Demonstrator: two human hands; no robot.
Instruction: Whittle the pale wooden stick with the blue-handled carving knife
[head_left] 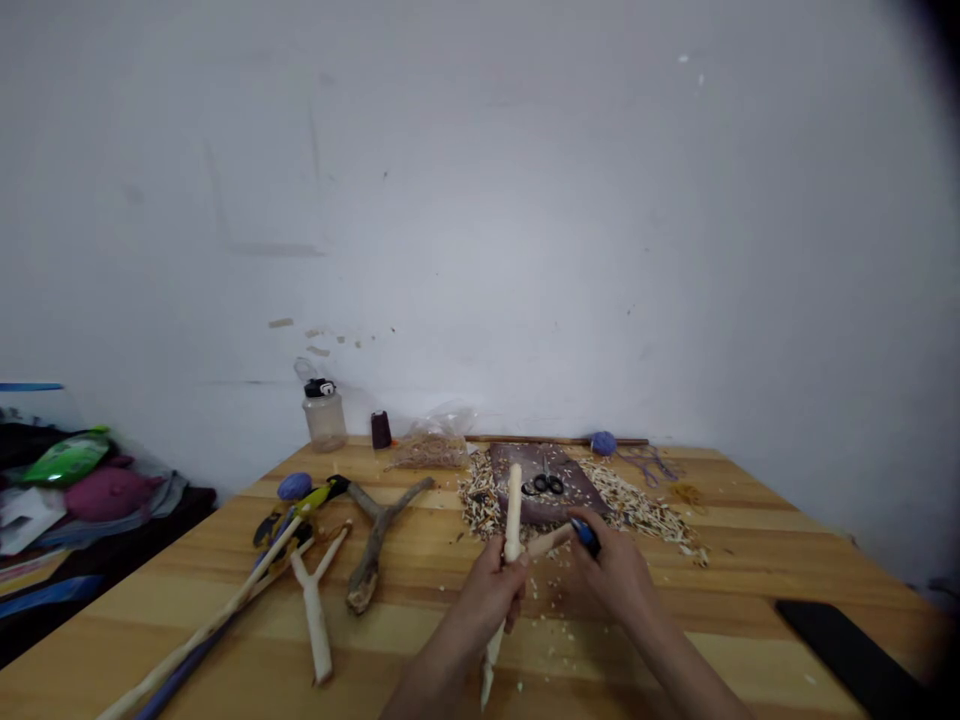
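While a pale wall (480, 220) rose behind it, the wooden table (750, 580) spread across most of the lower view, bearing wood shavings (645, 510) around and on a brown mat (517, 512). Near the wall, a clear plastic bag (435, 449) held a loose heap of thin tan strands (or perhaps bands, too fine to tell which). To its left, beyond a dark spool (381, 430), a translucent bottle (324, 420) stood upright under a black lid; whether it held any liquid could not be told. Over the near part of the table, in front of the mat, was the peeled forked stick (514, 515). Its long axis ran nearly upright in view, one prong pointing away toward the wall, the stem slanting down and slightly left to the near side, the second prong reaching right. The left hand (499, 585) was wrapped around it at the fork. The right hand (611, 560) was closed on a blue-and-black tool (586, 537) at the second prong's end. Tiny pale flecks (520, 687) dotted the tabletop.
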